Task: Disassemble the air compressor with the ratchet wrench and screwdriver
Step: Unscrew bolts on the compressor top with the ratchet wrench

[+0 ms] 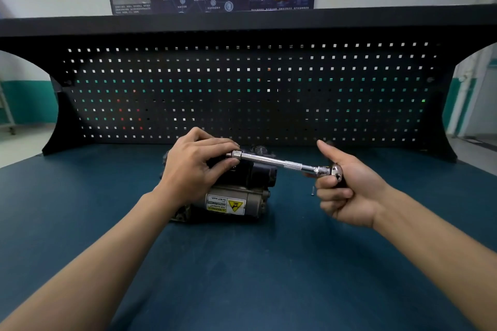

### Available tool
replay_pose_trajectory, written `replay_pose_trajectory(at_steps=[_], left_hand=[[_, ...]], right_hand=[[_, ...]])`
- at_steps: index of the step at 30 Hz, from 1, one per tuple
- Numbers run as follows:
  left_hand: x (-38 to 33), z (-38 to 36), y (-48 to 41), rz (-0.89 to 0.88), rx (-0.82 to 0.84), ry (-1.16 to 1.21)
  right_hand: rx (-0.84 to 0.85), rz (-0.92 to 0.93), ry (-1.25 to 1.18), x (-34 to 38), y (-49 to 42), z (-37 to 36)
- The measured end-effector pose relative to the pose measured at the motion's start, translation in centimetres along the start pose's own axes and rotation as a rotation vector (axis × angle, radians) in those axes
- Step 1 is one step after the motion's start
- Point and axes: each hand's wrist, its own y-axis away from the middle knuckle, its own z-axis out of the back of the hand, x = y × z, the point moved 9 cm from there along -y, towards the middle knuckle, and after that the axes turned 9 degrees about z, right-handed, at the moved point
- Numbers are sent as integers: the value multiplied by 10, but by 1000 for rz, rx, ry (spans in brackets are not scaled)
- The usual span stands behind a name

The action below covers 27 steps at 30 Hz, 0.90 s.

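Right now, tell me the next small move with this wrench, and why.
Probably guide the tip of the ratchet wrench down onto the top of the air compressor. The left hand pinches its tip end, the right hand grips its head end, and it lies nearly level above the housing, apparently unseated.

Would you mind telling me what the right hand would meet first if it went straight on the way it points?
Probably the compressor: the right hand points left along the wrench, whose far end the left hand pinches over the compressor. Depth is unclear; it might reach that hand first.
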Motion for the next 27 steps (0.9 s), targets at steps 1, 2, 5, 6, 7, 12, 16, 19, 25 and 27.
replay_pose_trajectory(at_steps=[1, 2, 5, 6, 7, 12, 16, 19, 25, 27], left_hand=[[0, 0, 0, 3, 7, 1], [1, 0, -1, 11, 16, 3], [1, -1, -1, 39, 49, 0], [1, -1, -1, 40, 57, -2], [0, -1, -2, 42, 66, -3], [5, -3, -4, 66, 130, 18], [4, -3, -5, 68, 133, 28], [5, -3, -5, 72, 148, 17], [4, -5, -5, 85, 193, 18], [3, -4, -6, 82, 176, 28]], right_hand=[[-1, 25, 28, 2, 0, 1], [1, 55, 55, 4, -1, 1], [-18, 145, 124, 12, -3, 6], [-29, 178, 171, 14, -3, 7], [-41, 218, 236, 16, -3, 7], [-116, 574, 546, 40, 6, 6], [-103, 879, 810, 58, 18, -3], [-114, 1000, 978, 61, 23, -4], [-166, 1369, 1363, 67, 44, -19], [-180, 1345, 1348, 68, 43, -18]])
